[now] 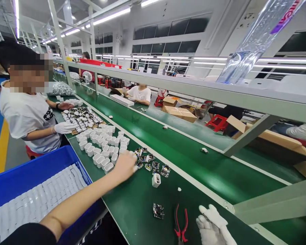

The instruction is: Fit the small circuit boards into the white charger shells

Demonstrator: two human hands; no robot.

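My left hand (pixel 126 165) reaches over the edge of a cluster of small circuit boards (pixel 142 158), white coverings on its fingertips. Its fingers look apart and slightly blurred; nothing shows clearly in them. Rows of white plastic housings (pixel 105 151) stand just beyond and beside it. My right hand (pixel 214 224), in a white glove, is low at the right with loosely bent, parted fingers and no visible object. Left of it lie red-handled pliers (pixel 179 226) and a single circuit board (pixel 158 211). One white housing (pixel 156 180) with something inside stands near the cluster.
A blue bin (pixel 73 154) of stacked white pieces sits at the lower left. Across the housings, a co-worker (pixel 30 112) handles parts on a board. A green conveyor belt (pixel 183 154) runs alongside, carrying a few small parts. A shelf rail (pixel 193 90) holds a plastic bottle (pixel 255 44).
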